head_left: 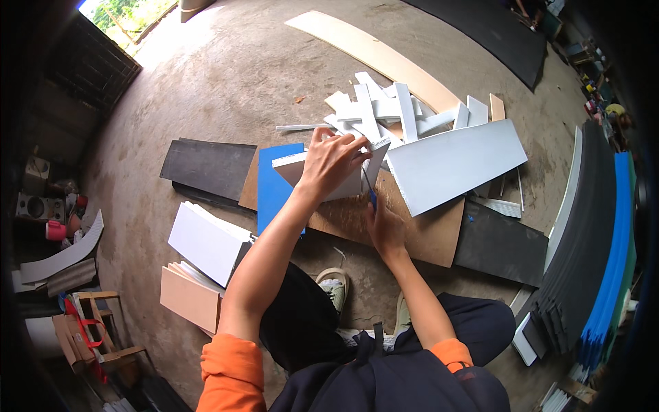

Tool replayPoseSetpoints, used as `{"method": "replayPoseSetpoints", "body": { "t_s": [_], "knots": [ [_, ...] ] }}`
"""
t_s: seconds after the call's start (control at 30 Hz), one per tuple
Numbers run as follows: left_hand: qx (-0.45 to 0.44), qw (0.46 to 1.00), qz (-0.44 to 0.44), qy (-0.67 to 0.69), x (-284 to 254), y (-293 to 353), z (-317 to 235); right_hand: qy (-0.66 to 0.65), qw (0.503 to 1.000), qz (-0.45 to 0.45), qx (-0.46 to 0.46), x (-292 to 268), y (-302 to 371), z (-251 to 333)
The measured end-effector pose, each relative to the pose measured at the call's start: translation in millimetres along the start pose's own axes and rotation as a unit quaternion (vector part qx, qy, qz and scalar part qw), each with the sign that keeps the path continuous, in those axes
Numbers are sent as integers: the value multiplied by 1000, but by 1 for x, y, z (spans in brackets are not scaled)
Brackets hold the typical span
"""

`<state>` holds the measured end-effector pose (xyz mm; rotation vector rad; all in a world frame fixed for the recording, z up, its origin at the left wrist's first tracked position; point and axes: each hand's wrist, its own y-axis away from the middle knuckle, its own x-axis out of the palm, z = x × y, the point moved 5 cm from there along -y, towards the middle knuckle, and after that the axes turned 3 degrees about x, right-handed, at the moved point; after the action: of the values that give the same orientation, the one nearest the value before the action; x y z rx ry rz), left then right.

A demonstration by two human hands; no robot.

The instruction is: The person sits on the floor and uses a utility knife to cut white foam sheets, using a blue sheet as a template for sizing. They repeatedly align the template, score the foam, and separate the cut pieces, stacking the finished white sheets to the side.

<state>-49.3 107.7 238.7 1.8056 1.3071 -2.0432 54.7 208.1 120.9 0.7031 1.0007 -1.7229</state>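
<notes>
Left fingers [355, 145] grip white board [349, 184]; right fingers [373, 218] clench blue cutter [373, 198]; offcuts [406, 113] heaped beyond.

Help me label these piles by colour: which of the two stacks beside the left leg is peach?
The peach stack is the lower one in the picture, nearer the left orange sleeve; the white stack lies just above it.
</notes>
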Motion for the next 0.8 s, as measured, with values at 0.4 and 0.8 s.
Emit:
{"method": "replayPoseSetpoints", "body": {
  "t_s": [0.4,0.8],
  "knots": [
    [-11,1000,-7,5,7,-5,6,45,996,73,36,20,-24,-4],
    [-11,1000,7,23,10,-3,7,71,947,274,155,127,18,-64]
  ]
}}
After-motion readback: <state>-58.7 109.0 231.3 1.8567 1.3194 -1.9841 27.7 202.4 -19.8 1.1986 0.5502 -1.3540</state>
